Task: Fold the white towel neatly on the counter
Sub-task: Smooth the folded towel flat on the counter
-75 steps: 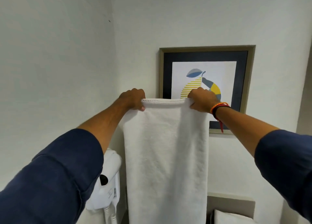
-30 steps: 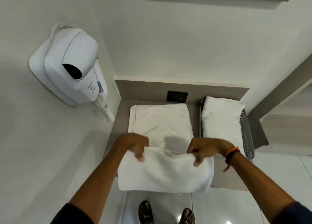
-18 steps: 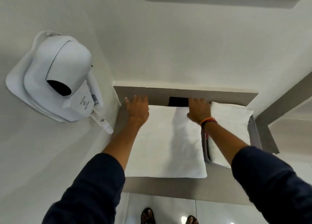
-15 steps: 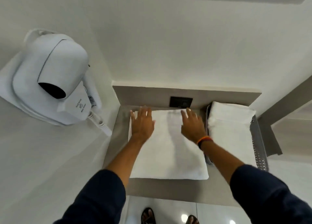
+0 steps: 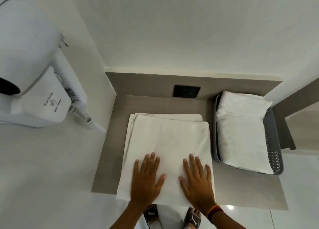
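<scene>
White terry cloth, folded into a thick rectangle, the white towel (image 5: 167,142) lies on the grey-brown laminate counter (image 5: 241,190), its near edge reaching to or just past the counter's front lip. The left hand (image 5: 146,178) and the right hand (image 5: 196,180) both rest flat on its near half, fingers spread, palms down, gripping nothing. From where I stand the risk looks plain: the layers do not line up at the far end, where a lower layer peeks out beyond the top one and along the left side, so pressing now would likely set that offset into the fold. A pull toward the body could also drag the whole stack off the lip, since nothing holds its far end. Just to the right, almost touching the towel's edge, a grey perforated plastic basket (image 5: 274,161) holds another folded white towel (image 5: 241,132), leaving little room to square up that side. A black wall socket plate (image 5: 187,91) sits on the upstand behind, well clear. On the left wall hangs a white wall-mounted hair dryer (image 5: 34,84) with a coiled cord (image 5: 88,121) ending near the counter's corner. Sandalled feet (image 5: 172,216) show below.
</scene>
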